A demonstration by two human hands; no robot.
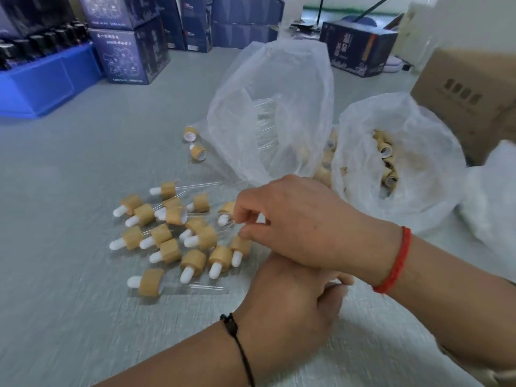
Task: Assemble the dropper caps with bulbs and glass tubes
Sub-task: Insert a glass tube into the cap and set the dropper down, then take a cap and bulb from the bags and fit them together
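hands cross over each other low on the grey floor [83,152]. right hand [296,219], red string bracelet [393,263] at its wrist, reaches left across the other arm to the edge of the pile of finished droppers [170,233], its fingers [245,210] curled down with thumb and forefinger pinching what looks like a thin glass tube [233,223] beside a white bulb; motion blur makes the pinch hard to read exactly. left hand [290,291], black cord [237,342] on the wrist, sits underneath, its fingers tucked out of sight below the right forearm, so i cannot tell if they grip anything.

droppers lie scattered in the pile, bamboo-coloured caps with white bulbs, several with clear tubes sticking out. two loose caps [195,142] rest apart from it, just beside the tall clear bag [279,88], which shows glass tubes inside. to its right a second open bag [405,163] holds more caps.

further back, a blue bin [47,85] of dark bottles stands at left, dark printed cartons [131,51] are stacked behind, and a brown cardboard box [469,101] sits at right.
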